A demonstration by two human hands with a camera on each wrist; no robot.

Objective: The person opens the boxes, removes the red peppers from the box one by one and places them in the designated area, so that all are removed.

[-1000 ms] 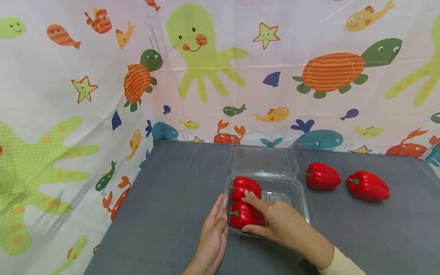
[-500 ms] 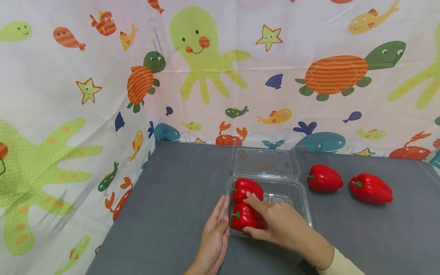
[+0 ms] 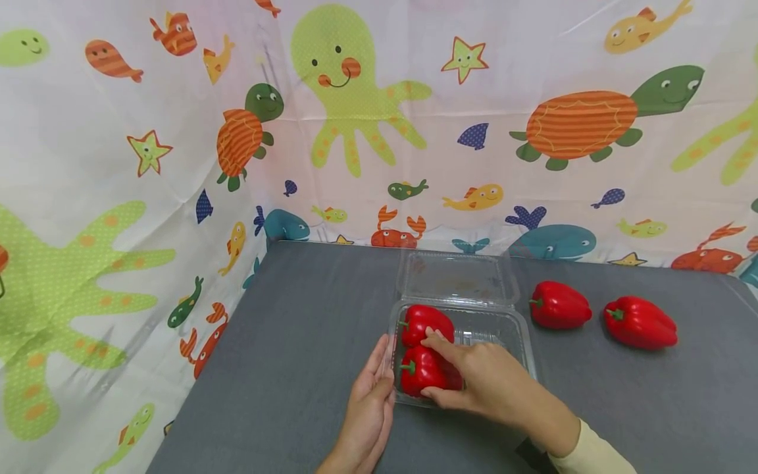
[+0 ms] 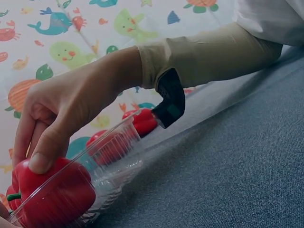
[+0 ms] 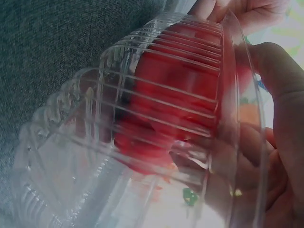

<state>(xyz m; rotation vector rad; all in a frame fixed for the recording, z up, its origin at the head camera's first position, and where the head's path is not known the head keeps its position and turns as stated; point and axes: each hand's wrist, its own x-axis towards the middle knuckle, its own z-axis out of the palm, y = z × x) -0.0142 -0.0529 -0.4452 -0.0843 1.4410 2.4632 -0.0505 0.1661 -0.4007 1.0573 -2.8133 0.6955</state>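
Two red bell peppers lie side by side in the left half of a clear plastic clamshell container [image 3: 526, 339]. My right hand [image 3: 500, 385] grips the nearer bell pepper [image 3: 420, 372], thumb on its near side and fingers over its far side, where the farther bell pepper [image 3: 419, 321] sits against it. In the left wrist view the thumb presses on top of the held pepper [image 4: 66, 192], next to the clear wall. Along the container's left side rests my left hand [image 3: 368, 408], its fingers fairly straight against the outer wall and its thumb by the rim.
The container's clear lid [image 3: 458, 276] is folded back toward the printed curtain [image 3: 355, 217]. Right of the container, two more red bell peppers lie on the grey tabletop [image 3: 284, 368]: one closer bell pepper [image 3: 559, 305] and one farther right bell pepper [image 3: 641, 322].
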